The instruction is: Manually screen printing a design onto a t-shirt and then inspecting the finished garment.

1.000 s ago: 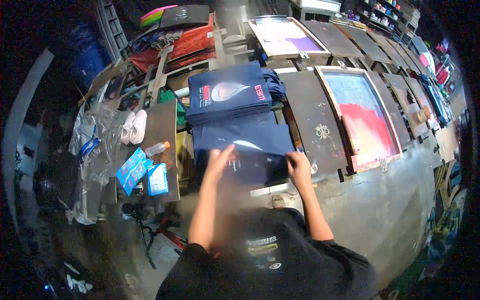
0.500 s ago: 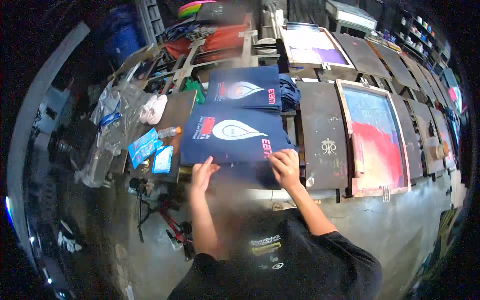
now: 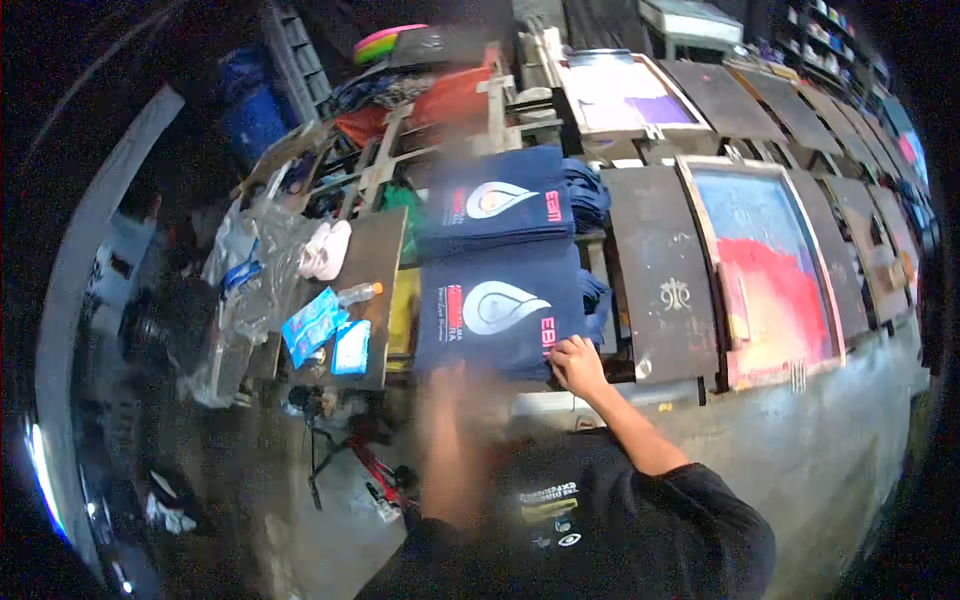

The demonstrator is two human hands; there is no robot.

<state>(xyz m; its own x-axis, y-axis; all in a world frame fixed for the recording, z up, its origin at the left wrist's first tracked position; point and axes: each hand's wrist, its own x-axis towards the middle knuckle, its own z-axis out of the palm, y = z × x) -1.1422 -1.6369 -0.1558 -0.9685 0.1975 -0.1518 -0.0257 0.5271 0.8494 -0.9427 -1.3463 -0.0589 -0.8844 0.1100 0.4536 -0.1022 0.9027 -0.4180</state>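
Note:
A navy cloth bag (image 3: 500, 345) with a white drop print and pink lettering lies flat on top of a near stack. Dark fabric is bunched along its right side. The fingers of my right hand (image 3: 578, 366) are curled on its near right corner, gripping the edge. My left hand (image 3: 447, 385) is at the near left corner, smeared by motion, so its fingers cannot be made out. Just beyond, a second stack of matching navy bags (image 3: 490, 225) lies with the same print facing up.
On the left board (image 3: 375, 245) are blue-and-white packets (image 3: 351, 347), a small bottle (image 3: 360, 293), pale shoes (image 3: 327, 250) and clear plastic sheeting (image 3: 270, 270). To the right stand a dark board (image 3: 660, 270) and a wood-framed screen (image 3: 765, 290) with red ink. A red-framed object (image 3: 375, 465) stands below the table.
The top bag's near edge has come down and it now lies flat, squarer on the stack. A yellow strip shows at its left. The view has shifted slightly.

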